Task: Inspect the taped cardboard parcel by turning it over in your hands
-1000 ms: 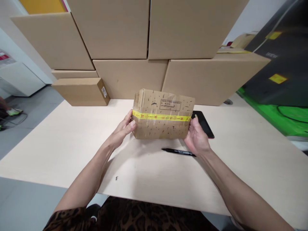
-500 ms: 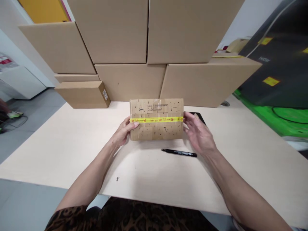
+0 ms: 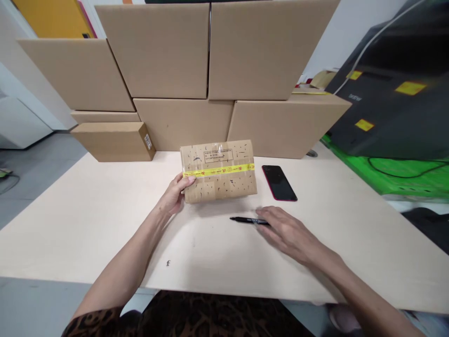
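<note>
A small cardboard box (image 3: pixel 219 185), speckled with black pen marks and banded with yellow tape, is tilted slightly above the table. My left hand (image 3: pixel 173 194) grips its left side, thumb on the front face and fingers mostly behind. On the table below the box lies a black marker (image 3: pixel 245 220), its tip end pointing left. My right hand (image 3: pixel 286 231) is over the marker's right end, with fingers on the far side and thumb on the near side, spread apart. The hand hides that end of the marker.
A phone (image 3: pixel 279 183) with a red edge lies right of the box. Large cardboard boxes (image 3: pixel 168 51) are stacked along the table's back. A flatter box (image 3: pixel 108 142) stands at back left. Beyond the pale table (image 3: pixel 105 215), dark equipment (image 3: pixel 379 107) stands on a green base at right.
My right hand has left the box's right side and come down to the marker. The box, held by my left hand alone, has tilted, its right end higher. The phone is uncovered.
</note>
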{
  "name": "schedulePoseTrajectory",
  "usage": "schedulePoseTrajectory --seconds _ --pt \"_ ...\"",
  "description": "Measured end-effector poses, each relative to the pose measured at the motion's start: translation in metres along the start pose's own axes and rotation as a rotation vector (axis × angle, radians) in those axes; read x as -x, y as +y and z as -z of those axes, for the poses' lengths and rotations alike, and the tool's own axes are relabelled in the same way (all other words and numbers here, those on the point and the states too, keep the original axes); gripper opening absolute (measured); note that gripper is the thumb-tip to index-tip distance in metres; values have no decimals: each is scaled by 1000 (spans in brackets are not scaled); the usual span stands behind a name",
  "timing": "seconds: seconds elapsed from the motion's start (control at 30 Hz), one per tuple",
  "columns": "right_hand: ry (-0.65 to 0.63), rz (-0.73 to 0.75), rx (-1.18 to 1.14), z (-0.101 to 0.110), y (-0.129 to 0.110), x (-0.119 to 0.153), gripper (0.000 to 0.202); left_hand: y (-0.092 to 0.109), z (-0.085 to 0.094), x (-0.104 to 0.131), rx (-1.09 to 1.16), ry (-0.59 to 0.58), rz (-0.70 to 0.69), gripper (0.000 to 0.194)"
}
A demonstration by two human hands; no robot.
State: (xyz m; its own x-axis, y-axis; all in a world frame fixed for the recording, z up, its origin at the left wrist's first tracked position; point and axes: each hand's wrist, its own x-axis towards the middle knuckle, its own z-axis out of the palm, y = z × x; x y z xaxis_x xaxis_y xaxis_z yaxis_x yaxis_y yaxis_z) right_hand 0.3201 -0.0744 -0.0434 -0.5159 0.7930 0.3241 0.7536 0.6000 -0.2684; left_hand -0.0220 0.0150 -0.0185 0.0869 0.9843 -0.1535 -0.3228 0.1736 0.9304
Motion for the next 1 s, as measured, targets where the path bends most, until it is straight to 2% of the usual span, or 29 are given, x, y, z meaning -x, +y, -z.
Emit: schedulePoseTrajectory --seconds 0.1,0.2,0.27,0.33,0.4,0.47,0.6,0.63,0.7,0.77,0.9,1.0 --pt "-94 64 209 -21 3 5 23 1 -1 1 0 12 -2 80" --pt "-156 21 248 -24 3 2 22 2 -2 2 -1 26 2 80" --pt "-190 -65 139 -15 -1 1 22 2 -2 2 -4 44 8 81" --pt "-210 -155 -74 -1 -6 3 31 3 -2 2 -8 56 15 82" --pt "-188 -216 -314 13 -10 6 42 4 -2 1 -5 52 22 80" --pt "-150 -276 -537 23 -10 11 40 4 -2 1 4 36 21 77" --pt "7 -355 -944 35 -4 17 29 3 -1 1 18 5 3 74" --pt "49 -327 -1024 36 -2 17 32 3 -1 1 18 -3 -1 73" --pt "113 -256 -1106 38 -2 14 50 3 0 1 13 -12 -5 73" --pt "196 -232 -1063 39 -6 7 61 4 0 1 1 -18 3 72" --pt "558 -289 -828 37 -17 -14 32 6 3 1 -59 3 71 68" --pt "768 -303 -772 33 -21 -31 30 7 6 1 -126 47 105 69"
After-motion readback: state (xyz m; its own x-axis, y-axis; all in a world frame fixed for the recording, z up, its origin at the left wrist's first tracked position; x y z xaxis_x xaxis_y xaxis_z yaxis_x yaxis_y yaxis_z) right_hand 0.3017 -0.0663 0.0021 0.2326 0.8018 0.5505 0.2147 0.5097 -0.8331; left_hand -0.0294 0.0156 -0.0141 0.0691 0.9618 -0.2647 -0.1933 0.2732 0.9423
